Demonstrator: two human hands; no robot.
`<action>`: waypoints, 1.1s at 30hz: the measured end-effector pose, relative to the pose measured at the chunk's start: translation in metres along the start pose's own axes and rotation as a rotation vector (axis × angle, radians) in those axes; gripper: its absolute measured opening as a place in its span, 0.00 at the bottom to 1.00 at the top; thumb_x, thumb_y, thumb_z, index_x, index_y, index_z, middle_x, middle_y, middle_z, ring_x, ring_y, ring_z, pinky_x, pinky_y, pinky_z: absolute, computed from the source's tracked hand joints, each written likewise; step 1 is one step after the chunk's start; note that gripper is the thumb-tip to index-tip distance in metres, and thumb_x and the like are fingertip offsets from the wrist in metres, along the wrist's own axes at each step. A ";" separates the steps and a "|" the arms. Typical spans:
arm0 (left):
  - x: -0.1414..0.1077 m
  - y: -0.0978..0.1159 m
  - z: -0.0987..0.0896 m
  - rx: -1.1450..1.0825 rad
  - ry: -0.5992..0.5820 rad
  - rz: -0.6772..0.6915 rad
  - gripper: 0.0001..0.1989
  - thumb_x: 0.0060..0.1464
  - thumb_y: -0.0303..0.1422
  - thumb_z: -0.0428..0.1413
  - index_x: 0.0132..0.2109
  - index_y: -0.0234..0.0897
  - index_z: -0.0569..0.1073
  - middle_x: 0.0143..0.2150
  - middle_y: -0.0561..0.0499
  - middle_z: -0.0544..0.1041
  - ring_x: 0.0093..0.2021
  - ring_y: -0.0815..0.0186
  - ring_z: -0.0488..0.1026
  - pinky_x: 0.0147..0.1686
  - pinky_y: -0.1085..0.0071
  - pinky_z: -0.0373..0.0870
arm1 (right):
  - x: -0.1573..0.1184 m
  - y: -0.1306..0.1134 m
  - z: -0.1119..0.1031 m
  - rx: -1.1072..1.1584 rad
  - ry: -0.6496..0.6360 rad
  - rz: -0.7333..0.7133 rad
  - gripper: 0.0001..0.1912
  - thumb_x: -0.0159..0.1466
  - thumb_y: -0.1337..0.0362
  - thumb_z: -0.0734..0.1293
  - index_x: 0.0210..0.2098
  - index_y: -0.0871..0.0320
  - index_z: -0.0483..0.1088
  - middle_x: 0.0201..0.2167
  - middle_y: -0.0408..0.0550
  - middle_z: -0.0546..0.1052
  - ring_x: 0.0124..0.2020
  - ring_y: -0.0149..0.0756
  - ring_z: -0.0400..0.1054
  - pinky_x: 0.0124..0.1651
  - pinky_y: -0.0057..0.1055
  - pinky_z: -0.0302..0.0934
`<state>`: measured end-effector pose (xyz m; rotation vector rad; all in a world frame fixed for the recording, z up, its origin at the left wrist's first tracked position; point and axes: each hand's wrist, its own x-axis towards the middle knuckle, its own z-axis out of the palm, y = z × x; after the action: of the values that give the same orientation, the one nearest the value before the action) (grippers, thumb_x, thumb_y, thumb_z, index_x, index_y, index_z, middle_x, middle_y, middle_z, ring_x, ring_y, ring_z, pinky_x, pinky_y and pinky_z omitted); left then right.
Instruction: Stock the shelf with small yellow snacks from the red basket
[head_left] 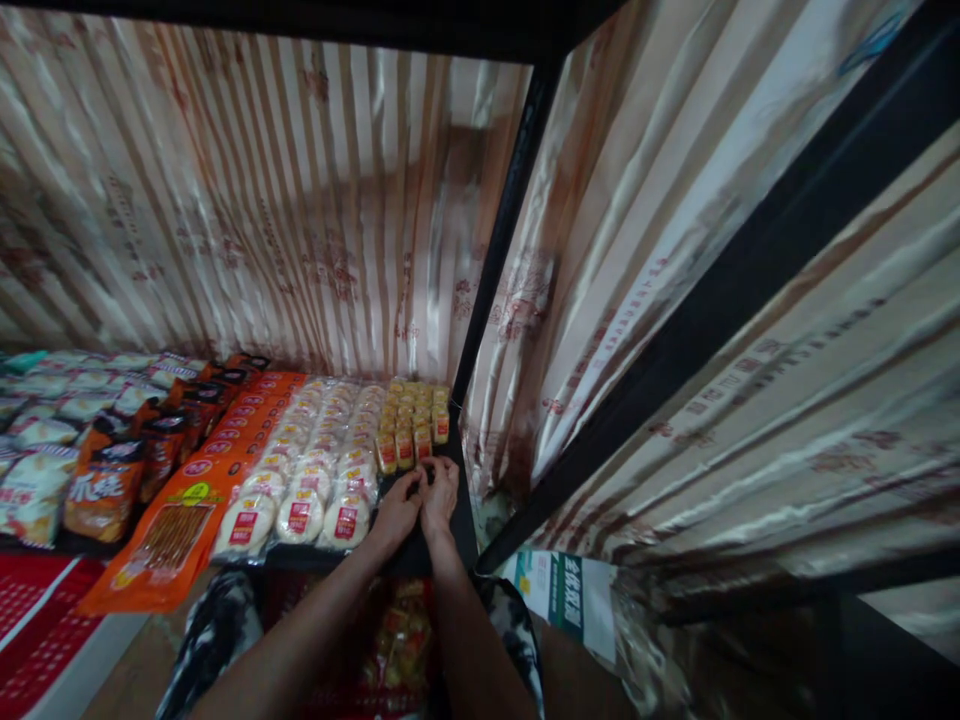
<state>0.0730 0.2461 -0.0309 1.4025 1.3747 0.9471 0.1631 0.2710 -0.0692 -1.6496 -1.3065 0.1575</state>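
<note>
Both my hands meet over the dark shelf (401,555), close in front of rows of small yellow packets with red labels (405,447). My left hand (400,503) has its fingers bent inward in a pinch. My right hand (441,492) curls toward it, the fingertips of both hands nearly touching. Whatever lies between the fingers is too small and dark to make out. Left of my hands stand rows of round white cakes in clear wrappers (302,515), with red labels on the front ones.
Orange snack bags (180,535) and white-and-orange bags (34,490) fill the shelf's left side. A black post (501,235) rises at the shelf corner, before striped plastic sheeting (300,200). A red bag with yellow packets (401,640) lies below my arms. Right, a green-white package (566,597).
</note>
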 end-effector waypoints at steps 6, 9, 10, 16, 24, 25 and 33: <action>-0.024 0.005 -0.004 0.060 -0.019 0.006 0.20 0.48 0.21 0.48 0.48 0.34 0.71 0.50 0.46 0.74 0.50 0.63 0.70 0.54 0.65 0.63 | -0.020 -0.009 -0.011 0.022 -0.037 0.026 0.12 0.58 0.69 0.58 0.38 0.59 0.71 0.39 0.51 0.69 0.34 0.33 0.66 0.41 0.31 0.62; -0.036 0.004 -0.007 0.071 -0.030 0.008 0.19 0.48 0.21 0.47 0.47 0.36 0.71 0.50 0.48 0.75 0.49 0.64 0.70 0.52 0.67 0.63 | -0.031 -0.012 -0.016 0.024 -0.083 0.045 0.14 0.59 0.69 0.56 0.40 0.60 0.70 0.39 0.50 0.70 0.33 0.33 0.67 0.39 0.30 0.62; -0.040 0.003 -0.008 0.074 -0.035 0.008 0.19 0.48 0.21 0.47 0.47 0.36 0.71 0.49 0.49 0.75 0.49 0.65 0.71 0.52 0.68 0.64 | -0.035 -0.013 -0.017 0.023 -0.100 0.052 0.14 0.59 0.69 0.56 0.40 0.60 0.70 0.39 0.50 0.70 0.33 0.33 0.67 0.39 0.30 0.62; -0.066 -0.006 -0.016 0.079 -0.054 0.049 0.17 0.49 0.23 0.47 0.46 0.38 0.70 0.42 0.50 0.77 0.42 0.66 0.72 0.46 0.69 0.67 | -0.058 -0.019 -0.025 0.016 -0.179 0.059 0.16 0.60 0.70 0.55 0.40 0.60 0.71 0.38 0.49 0.73 0.35 0.33 0.68 0.39 0.29 0.62; -0.085 -0.026 -0.019 0.140 -0.034 0.152 0.20 0.49 0.23 0.46 0.50 0.35 0.68 0.47 0.46 0.75 0.46 0.64 0.71 0.51 0.66 0.65 | -0.072 -0.025 -0.033 0.005 -0.247 0.010 0.15 0.61 0.70 0.55 0.38 0.58 0.71 0.36 0.47 0.74 0.38 0.33 0.68 0.43 0.28 0.60; -0.085 -0.027 -0.019 0.135 -0.033 0.156 0.20 0.49 0.23 0.46 0.50 0.35 0.68 0.48 0.46 0.75 0.46 0.64 0.71 0.51 0.66 0.64 | -0.073 -0.025 -0.033 0.005 -0.246 0.006 0.15 0.61 0.70 0.55 0.38 0.58 0.72 0.36 0.47 0.74 0.38 0.33 0.68 0.43 0.28 0.60; -0.084 -0.024 -0.021 0.077 -0.068 0.151 0.20 0.50 0.26 0.47 0.51 0.37 0.68 0.47 0.48 0.75 0.46 0.65 0.72 0.50 0.67 0.66 | -0.065 -0.027 -0.033 0.024 -0.137 0.030 0.15 0.60 0.70 0.55 0.37 0.58 0.72 0.34 0.47 0.74 0.34 0.33 0.69 0.39 0.28 0.62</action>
<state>0.0395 0.1636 -0.0414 1.6000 1.2805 0.9427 0.1383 0.1974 -0.0616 -1.6621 -1.3777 0.3077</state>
